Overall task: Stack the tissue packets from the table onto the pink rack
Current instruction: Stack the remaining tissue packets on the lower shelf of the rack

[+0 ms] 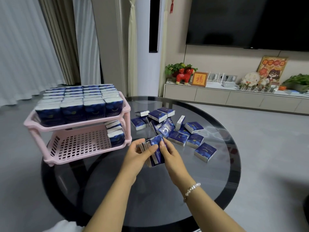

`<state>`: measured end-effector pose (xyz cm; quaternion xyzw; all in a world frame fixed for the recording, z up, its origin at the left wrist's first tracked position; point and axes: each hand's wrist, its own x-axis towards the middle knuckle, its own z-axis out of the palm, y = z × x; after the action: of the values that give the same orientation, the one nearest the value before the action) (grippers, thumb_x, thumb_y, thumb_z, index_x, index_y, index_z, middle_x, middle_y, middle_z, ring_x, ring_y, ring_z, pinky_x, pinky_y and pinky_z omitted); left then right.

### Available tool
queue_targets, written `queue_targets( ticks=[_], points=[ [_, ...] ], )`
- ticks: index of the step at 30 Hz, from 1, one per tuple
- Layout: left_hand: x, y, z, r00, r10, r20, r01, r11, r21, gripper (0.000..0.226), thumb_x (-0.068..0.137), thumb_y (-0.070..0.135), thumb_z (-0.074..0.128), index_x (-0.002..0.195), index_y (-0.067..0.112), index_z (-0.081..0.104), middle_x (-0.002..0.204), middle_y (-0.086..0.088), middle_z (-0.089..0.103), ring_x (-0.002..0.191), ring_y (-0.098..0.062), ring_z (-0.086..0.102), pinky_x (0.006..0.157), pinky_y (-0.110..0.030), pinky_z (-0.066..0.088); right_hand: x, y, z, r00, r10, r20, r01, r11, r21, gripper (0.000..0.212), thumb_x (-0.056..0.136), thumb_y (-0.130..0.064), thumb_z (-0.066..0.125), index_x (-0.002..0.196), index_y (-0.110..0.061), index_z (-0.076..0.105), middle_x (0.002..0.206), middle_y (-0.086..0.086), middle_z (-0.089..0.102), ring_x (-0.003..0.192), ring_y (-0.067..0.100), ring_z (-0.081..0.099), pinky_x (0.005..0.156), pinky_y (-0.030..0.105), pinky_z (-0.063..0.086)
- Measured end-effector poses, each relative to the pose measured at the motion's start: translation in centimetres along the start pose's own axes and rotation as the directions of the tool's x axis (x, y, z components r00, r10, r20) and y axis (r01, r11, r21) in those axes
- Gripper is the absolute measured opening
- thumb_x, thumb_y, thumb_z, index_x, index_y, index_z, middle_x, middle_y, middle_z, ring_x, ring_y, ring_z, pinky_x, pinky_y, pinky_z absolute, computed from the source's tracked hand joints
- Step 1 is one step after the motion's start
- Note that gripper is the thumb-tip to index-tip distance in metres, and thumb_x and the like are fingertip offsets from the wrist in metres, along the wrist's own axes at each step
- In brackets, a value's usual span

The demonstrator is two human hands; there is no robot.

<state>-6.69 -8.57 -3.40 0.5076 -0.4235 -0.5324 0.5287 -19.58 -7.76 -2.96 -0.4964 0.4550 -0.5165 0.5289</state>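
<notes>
Both hands are busy w/ a small bundle of packets (154, 152) held upright over the near-middle of the bench (192, 190). Left hand (137, 155) is curled round the left side of the bundle, thumb across the front. Right hand (168, 154) pinches the top of the front packet, fingers bent over its blue face. There's a bead bracelet (192, 189) on the right wrist. Can't tell exactly how many packets are in the bundle, looks like a few pressed together.

The bench is a round dark glass thing. The pink rack (78, 146) sits on its left side, 2 tiers. Top tier (76, 101) is packed full, rows of blue packets standing on edge, white tops showing. Bottom tier is mostly bare grid, just a short row of packets (115, 133) standing along its right end, near to far.

The loose pile (168, 128) is on the far-right part of the bench, just beyond the hands: blue packets lying flat, some overlapping, one standing on its side. One packet (205, 152) lies a bit apart at the right, nearer than the rest.

Far back there's a low cabinet (234, 96) along the wall w/ a TV (250, 20) above it, and curtains (33, 44) off to the left.
</notes>
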Motion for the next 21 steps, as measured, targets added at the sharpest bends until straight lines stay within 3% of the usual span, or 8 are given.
queue_targets(
  ticks=[4, 8, 10, 13, 17, 21],
  points=[
    [0.1, 0.6, -2.9, 0.994, 0.010, 0.110, -0.019, 0.996, 0.087, 0.061, 0.072, 0.011, 0.079, 0.125, 0.020, 0.050, 0.126, 0.001, 0.060, 0.116, -0.012, 0.057, 0.094, -0.026, 0.045, 0.6, 0.1, -1.3, 0.967, 0.055, 0.248, -0.054, 0.998, -0.011, 0.051, 0.093, -0.017, 0.054, 0.140, -0.032, 0.039, 0.137, -0.004, 0.050, 0.125, 0.012, 0.049, 0.102, 0.030, 0.044],
    [-0.4, 0.8, -4.9, 0.965, -0.004, 0.264, -0.050, 0.979, 0.199, 0.062, 0.072, 0.002, 0.078, 0.124, 0.021, 0.050, 0.131, -0.002, 0.057, 0.117, -0.010, 0.056, 0.094, -0.023, 0.047, 1.4, -0.6, -2.2, 0.884, 0.105, 0.455, -0.001, 0.975, -0.223, 0.065, 0.089, -0.007, 0.060, 0.140, -0.038, 0.033, 0.134, -0.013, 0.047, 0.118, 0.004, 0.052, 0.094, 0.021, 0.048],
    [-0.6, 0.6, -5.4, 0.959, -0.018, 0.284, -0.081, 0.939, 0.334, 0.069, 0.067, 0.011, 0.083, 0.125, 0.028, 0.049, 0.132, 0.005, 0.055, 0.120, -0.008, 0.053, 0.103, -0.029, 0.043, 1.7, -0.9, -2.4, 0.872, 0.144, 0.467, 0.060, 0.917, -0.395, 0.073, 0.085, -0.011, 0.066, 0.141, -0.039, 0.030, 0.135, -0.010, 0.047, 0.117, 0.008, 0.052, 0.096, 0.027, 0.048],
    [-1.1, 0.3, -5.5, 0.963, -0.025, 0.270, -0.108, 0.878, 0.467, 0.079, 0.069, 0.012, 0.083, 0.133, 0.033, 0.042, 0.125, 0.018, 0.053, 0.121, -0.004, 0.050, 0.104, -0.027, 0.040, 2.0, -1.3, -2.7, 0.873, 0.157, 0.462, 0.154, 0.810, -0.566, 0.080, 0.078, -0.020, 0.074, 0.142, -0.038, 0.029, 0.131, -0.012, 0.049, 0.115, 0.008, 0.052, 0.096, 0.028, 0.047],
    [-1.5, 0.1, -5.5, 0.966, -0.028, 0.257, -0.121, 0.829, 0.546, 0.094, 0.066, 0.020, 0.084, 0.143, 0.036, 0.033, 0.137, 0.014, 0.045, 0.124, -0.007, 0.048, 0.107, -0.035, 0.041, 1.8, -1.7, -2.5, 0.868, 0.134, 0.478, 0.185, 0.806, -0.563, 0.070, 0.075, -0.019, 0.077, 0.128, -0.040, 0.036, 0.120, -0.019, 0.050, 0.107, 0.007, 0.055, 0.084, 0.020, 0.047],
    [-2.2, 0.5, -4.7, 0.971, 0.030, 0.237, -0.179, 0.750, 0.637, 0.089, 0.066, 0.027, 0.085, 0.139, 0.037, 0.036, 0.130, 0.014, 0.037, 0.116, -0.004, 0.043, 0.098, -0.024, 0.036, 1.9, -1.5, -2.1, 0.865, 0.133, 0.483, 0.165, 0.835, -0.525, 0.064, 0.075, -0.016, 0.077, 0.121, -0.039, 0.039, 0.119, -0.018, 0.056, 0.107, 0.017, 0.059, 0.083, 0.022, 0.049]
  ],
)
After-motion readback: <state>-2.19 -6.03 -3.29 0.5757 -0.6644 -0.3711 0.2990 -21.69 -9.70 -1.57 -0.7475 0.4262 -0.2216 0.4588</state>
